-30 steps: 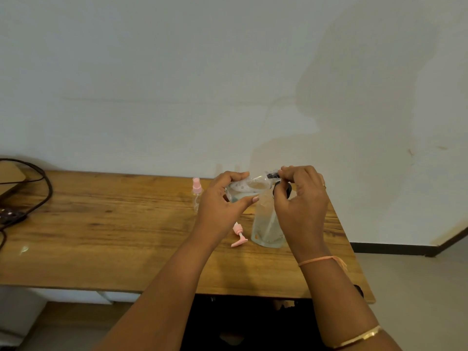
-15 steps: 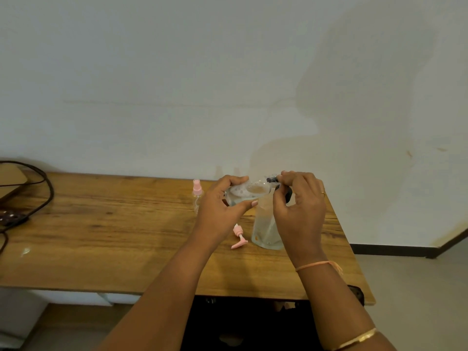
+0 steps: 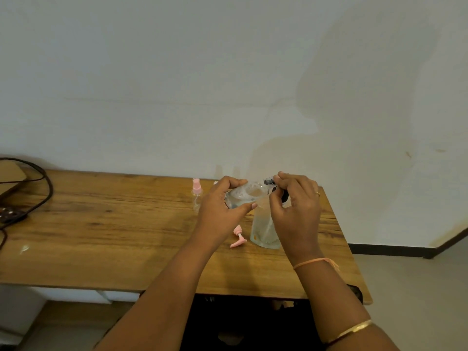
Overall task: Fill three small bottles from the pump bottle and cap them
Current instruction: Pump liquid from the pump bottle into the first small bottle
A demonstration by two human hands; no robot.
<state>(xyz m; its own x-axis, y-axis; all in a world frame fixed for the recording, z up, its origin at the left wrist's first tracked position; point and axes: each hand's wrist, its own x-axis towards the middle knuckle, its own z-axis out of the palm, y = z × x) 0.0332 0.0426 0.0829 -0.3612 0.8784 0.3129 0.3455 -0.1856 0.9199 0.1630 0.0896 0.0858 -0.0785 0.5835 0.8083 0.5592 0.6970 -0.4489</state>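
Note:
My left hand [image 3: 220,211] grips a small clear bottle [image 3: 244,195], held on its side with its mouth toward the black pump nozzle [image 3: 269,182]. My right hand [image 3: 296,211] curls its fingers round the black pump head on top of the clear pump bottle [image 3: 263,229], which stands on the wooden table [image 3: 101,224]. A loose pink cap [image 3: 238,236] lies on the table just left of the pump bottle. Behind my left hand stands another small bottle with a pink spray top [image 3: 197,196].
Black cables [image 3: 38,193] and a power strip [image 3: 10,215] lie at the table's left end. A white wall rises directly behind the table. The table's right edge runs close beside the pump bottle, with floor beyond it.
Both hands keep their hold on the small bottle and the pump head. The scene sits slightly lower in the view than before.

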